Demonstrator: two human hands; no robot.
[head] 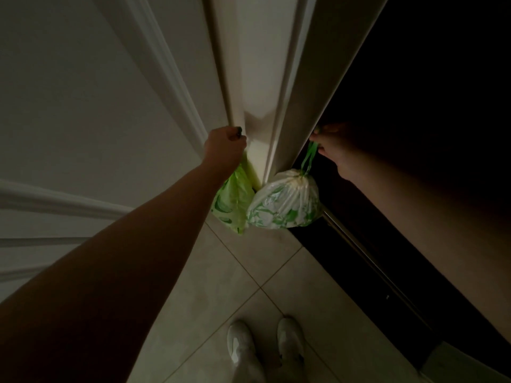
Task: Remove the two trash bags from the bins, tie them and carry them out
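Two forearms are reaching to the door [257,87] at frame centre; carry-out step is under way.
Left hand [225,146] is gripping the green bag [233,201], right hand [330,149] pinching the white bag [286,203] drawstring; bags are hanging just beside each other; next, seemingly, widening the door.

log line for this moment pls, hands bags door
left hand: holds green bag | right hand: holds white bag by green drawstring | both bags off floor | at door edge
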